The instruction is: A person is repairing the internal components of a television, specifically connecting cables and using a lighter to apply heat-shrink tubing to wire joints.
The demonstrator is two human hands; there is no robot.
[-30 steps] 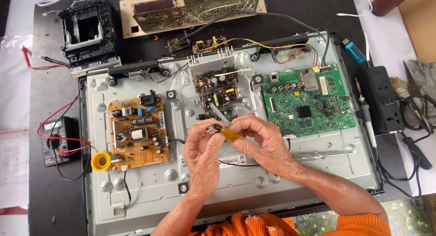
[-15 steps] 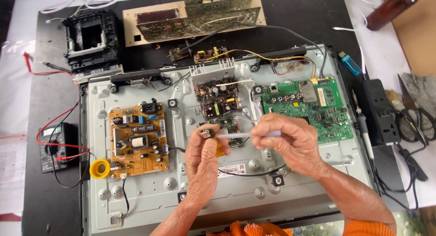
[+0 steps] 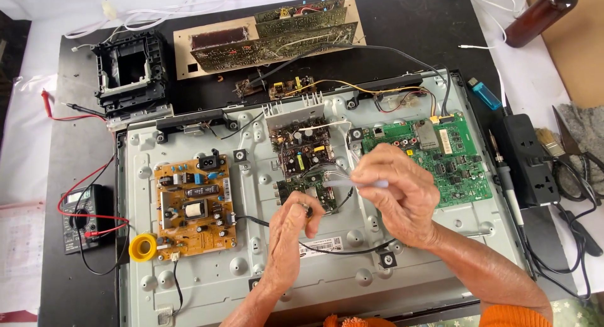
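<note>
An opened flat-screen set lies back-up, showing its grey metal chassis with three boards. My right hand grips a thin clear tube that points left, its tip over the dark middle board. My left hand sits just below and to the left of it, pinching a small dark piece between thumb and fingers. Both hands hover over the chassis centre, beside a black cable. An orange-brown power board lies to the left and a green main board to the right.
A yellow tape roll and a multimeter with red leads sit at the left. A black plastic frame and brown circuit boards lie at the back. At the right are a soldering iron, power strip, blue lighter and brown bottle.
A second ago both hands held a small yellow-tipped thing together. They have drawn apart, the right hand now holding the clear tube and the left a small piece, slightly higher over the middle board.
</note>
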